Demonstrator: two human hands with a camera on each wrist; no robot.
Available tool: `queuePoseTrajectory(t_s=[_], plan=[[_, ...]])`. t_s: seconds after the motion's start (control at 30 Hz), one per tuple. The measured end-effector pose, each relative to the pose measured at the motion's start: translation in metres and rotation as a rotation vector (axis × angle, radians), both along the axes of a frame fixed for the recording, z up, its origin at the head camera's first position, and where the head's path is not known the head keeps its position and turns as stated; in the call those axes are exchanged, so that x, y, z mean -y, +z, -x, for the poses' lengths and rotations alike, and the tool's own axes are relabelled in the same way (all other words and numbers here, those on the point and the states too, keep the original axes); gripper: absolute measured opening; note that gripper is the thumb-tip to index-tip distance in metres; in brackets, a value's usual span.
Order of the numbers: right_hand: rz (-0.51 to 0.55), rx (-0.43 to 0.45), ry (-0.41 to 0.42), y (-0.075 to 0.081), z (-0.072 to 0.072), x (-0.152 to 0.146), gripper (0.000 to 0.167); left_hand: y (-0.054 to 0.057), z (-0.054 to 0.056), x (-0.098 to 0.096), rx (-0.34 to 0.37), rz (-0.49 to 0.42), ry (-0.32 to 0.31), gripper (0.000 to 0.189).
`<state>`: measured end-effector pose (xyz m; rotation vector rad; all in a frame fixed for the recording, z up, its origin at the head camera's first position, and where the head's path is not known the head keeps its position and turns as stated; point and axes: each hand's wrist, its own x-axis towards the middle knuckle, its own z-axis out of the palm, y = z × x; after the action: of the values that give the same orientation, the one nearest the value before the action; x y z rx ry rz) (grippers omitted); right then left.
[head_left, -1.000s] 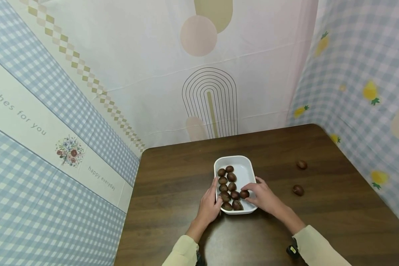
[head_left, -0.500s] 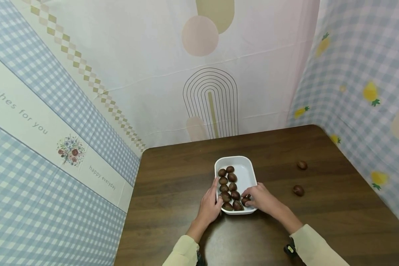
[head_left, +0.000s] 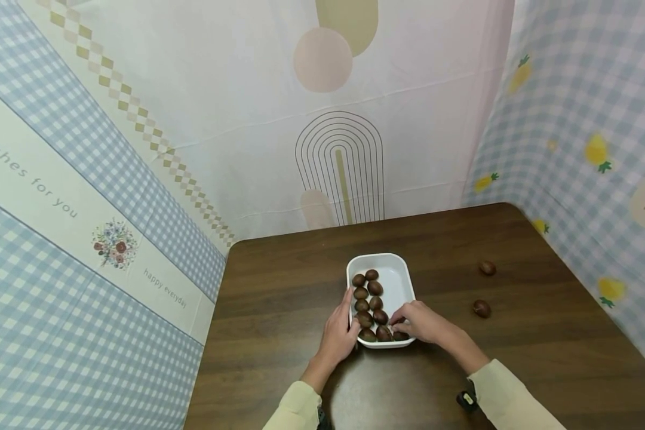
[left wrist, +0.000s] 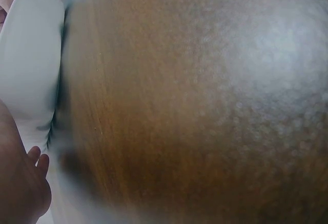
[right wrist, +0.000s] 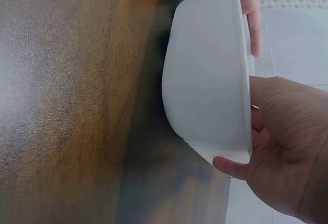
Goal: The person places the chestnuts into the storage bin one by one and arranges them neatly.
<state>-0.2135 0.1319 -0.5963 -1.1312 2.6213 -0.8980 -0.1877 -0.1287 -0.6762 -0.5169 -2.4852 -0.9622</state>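
Observation:
In the head view a white, deep rectangular dish (head_left: 396,280) holds several brown chestnuts (head_left: 375,288), lined up in two columns along its left side. My left hand (head_left: 337,331) grips the dish's left wall, the thumb over the rim and the fingers along the outside. Inside the near right part of the dish are the fingertips of my right hand (head_left: 421,322). A chestnut (head_left: 401,336) lies in the near right corner just below these fingertips, partly covered by the hand. From the right wrist view, the right hand's little finger (right wrist: 230,167) is outside the dish wall.
Two loose chestnuts lie on the brown wooden table (head_left: 279,286) to the right of the dish, a nearer chestnut (head_left: 482,308) and a farther chestnut (head_left: 487,267). Patterned cloths hang behind the table and at both sides.
My right hand has carried a chestnut toward me inside the dish, and it now lies in the near right corner with the fingertips off it. The left hand stays on the dish.

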Motion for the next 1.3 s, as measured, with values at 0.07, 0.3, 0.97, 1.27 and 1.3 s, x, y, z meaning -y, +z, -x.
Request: queuePoseTrajectory(t_s=[0.07, 0.3, 0.97, 1.27, 1.3], plan=[[0.027, 0.002, -0.024, 0.0, -0.001, -0.001, 0.01, 0.0, 0.0, 0.001, -0.016, 0.006, -0.005, 0.079], [0.209, -0.109, -0.195, -0.002, 0.002, -0.017, 0.018, 0.007, -0.003, 0.0, -0.02, 0.017, -0.011, 0.08], [0.381, -0.216, -0.783, -0.028, 0.0, -0.124, 0.046, 0.026, -0.012, -0.005, 0.087, 0.024, 0.003, 0.077], [0.3, -0.159, -0.839, -0.043, -0.015, -0.148, 0.055, 0.013, -0.006, -0.002, -0.002, 0.013, -0.008, 0.077], [0.288, -0.162, -0.837, -0.045, -0.016, -0.149, 0.055, 0.017, -0.007, -0.003, 0.017, 0.013, -0.004, 0.077]])
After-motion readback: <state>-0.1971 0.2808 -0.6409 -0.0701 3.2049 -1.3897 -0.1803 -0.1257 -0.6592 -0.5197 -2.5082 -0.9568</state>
